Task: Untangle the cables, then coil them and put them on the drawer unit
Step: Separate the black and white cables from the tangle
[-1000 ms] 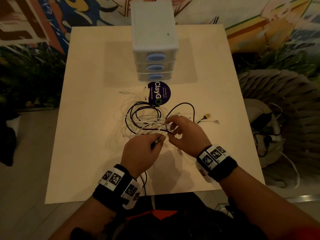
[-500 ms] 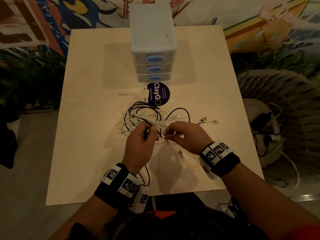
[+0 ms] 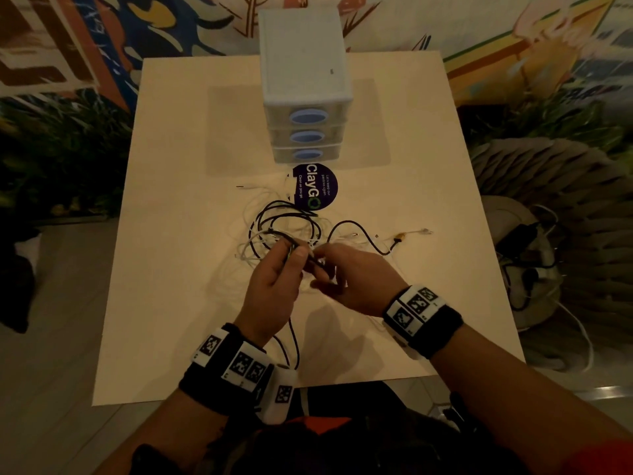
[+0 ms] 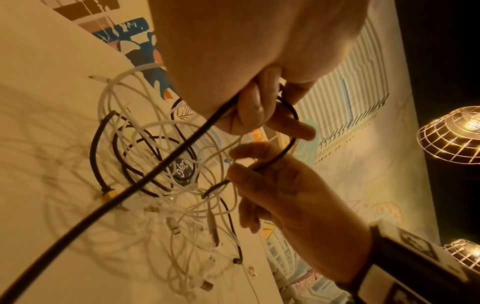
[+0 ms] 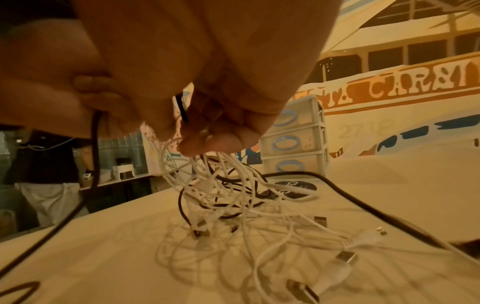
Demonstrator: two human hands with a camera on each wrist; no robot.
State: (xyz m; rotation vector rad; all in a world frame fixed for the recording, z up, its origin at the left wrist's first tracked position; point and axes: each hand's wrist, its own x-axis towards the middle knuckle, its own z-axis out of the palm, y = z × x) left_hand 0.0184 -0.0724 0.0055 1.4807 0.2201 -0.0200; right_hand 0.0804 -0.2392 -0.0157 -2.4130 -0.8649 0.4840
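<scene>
Left hand (image 3: pixel 274 286): fingers curled around black cable (image 4: pixel 161 164). Right hand (image 3: pixel 356 279): fingertips pinching the same cable above white cables (image 5: pixel 233 195), tangled on table (image 3: pixel 171 269).

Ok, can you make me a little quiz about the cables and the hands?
1. True or false: coiled cables already lie on the drawer unit.
2. Which colour cable does the left hand grip: A black, B red?
3. Fill in: the round sticker on the table reads Clay__.

Key: 1 false, its top is bare. 2 A, the black cable; the right hand pinches it too. 3 Go.
</scene>
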